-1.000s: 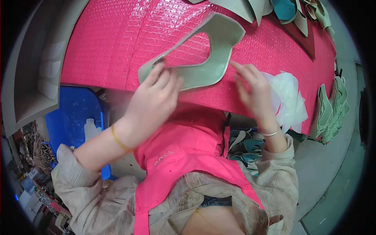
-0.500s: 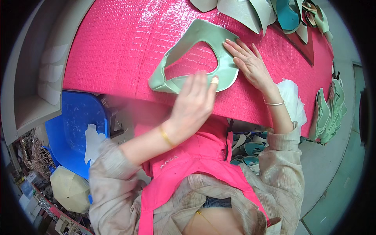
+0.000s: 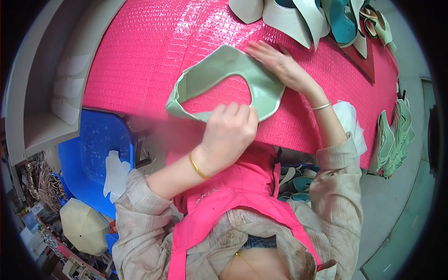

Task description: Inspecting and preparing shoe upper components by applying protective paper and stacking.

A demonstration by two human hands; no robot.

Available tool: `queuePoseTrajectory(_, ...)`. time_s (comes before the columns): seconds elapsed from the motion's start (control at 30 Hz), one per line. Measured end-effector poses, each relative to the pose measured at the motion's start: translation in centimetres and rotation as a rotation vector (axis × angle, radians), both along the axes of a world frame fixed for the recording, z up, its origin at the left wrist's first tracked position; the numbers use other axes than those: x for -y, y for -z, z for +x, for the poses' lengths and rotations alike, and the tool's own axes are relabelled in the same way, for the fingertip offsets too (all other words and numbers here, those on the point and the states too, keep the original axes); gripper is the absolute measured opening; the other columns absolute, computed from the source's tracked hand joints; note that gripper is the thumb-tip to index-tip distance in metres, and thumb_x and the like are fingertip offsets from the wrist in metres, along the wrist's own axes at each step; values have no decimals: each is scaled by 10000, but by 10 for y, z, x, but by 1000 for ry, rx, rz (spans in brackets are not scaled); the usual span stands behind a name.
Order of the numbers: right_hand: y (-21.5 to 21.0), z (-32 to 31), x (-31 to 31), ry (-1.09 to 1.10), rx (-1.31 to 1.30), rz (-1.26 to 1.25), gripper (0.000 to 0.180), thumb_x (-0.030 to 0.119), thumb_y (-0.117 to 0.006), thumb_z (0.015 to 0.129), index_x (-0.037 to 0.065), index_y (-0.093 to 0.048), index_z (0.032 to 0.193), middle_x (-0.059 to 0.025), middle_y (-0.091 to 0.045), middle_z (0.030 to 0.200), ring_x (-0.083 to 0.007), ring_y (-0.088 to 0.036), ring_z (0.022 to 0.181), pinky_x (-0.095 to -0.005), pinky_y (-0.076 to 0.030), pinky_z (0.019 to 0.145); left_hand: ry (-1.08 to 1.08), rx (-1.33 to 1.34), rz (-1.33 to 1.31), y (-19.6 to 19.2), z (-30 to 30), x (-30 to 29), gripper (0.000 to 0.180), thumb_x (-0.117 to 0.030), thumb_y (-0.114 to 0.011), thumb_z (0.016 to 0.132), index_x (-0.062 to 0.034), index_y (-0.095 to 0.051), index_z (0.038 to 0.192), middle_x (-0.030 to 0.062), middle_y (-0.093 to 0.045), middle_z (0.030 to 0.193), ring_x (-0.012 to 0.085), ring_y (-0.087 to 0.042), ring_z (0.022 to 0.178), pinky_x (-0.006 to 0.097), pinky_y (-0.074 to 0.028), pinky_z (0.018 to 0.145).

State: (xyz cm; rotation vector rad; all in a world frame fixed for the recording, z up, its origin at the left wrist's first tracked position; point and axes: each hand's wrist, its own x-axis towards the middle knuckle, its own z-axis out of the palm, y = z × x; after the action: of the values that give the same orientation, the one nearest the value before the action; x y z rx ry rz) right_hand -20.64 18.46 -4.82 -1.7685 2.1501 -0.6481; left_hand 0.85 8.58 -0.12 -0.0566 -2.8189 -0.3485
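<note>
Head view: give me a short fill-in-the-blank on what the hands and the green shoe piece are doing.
1. The pale green shoe upper lies on a bubbly table cover coloured ____.
2. The right hand rests flat with its fingers ____, on the piece's far edge.
3. The left hand presses the piece's ____ edge.
4. The chair below the table is ____.

Missing words: pink; spread; near; blue

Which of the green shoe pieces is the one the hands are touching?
The big pale green loop-shaped piece lying flat in the middle of the pink table. The left hand pinches its near edge and the right hand presses its far side. The other pieces sit untouched at the table's edges.
</note>
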Motion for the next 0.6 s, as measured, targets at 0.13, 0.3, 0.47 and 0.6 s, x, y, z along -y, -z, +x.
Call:
queuePoseTrajectory(0.13, -77, 38, -12, 540, 414, -873, 445, 260, -269, 933, -76, -487, 1128, -190, -540, 1136, -262, -531, 1042, -347, -388, 921, -201, -203, 923, -42, -11, 42, 125, -94, -547, 838, -34, -609, 929, 86, -636, 822, 188, -612, 693, 304, -481, 610)
queuePoseTrajectory(0.3, -100, 123, 23, 385, 557, -618, 416, 166, -568, 830, -30, -456, 1180, -176, -556, 1064, -243, -554, 962, -319, -447, 825, -121, -421, 2278, -2, -9, 55, 267, -203, -528, 879, -58, -546, 1103, 41, -610, 1023, 154, -562, 960, 310, -426, 878)
queuePoseTrajectory(0.47, -65, 123, 46, 331, 462, -163, 255, 180, -579, 815, -67, -541, 862, -245, -509, 656, -332, -534, 549, -378, -403, 527, -407, -495, 2100, -5, -7, 78, 242, -206, -547, 875, -9, -587, 1010, 49, -624, 909, 114, -582, 794, 252, -447, 744)
queuePoseTrajectory(0.6, -76, 129, 70, 299, 535, -78, 286, 190, -541, 835, -66, -505, 713, -244, -461, 598, -355, -489, 518, -388, -383, 495, -370, -429, 1817, -10, -9, 91, 237, -196, -578, 858, 21, -606, 949, 46, -628, 839, 73, -560, 711, 198, -439, 650)
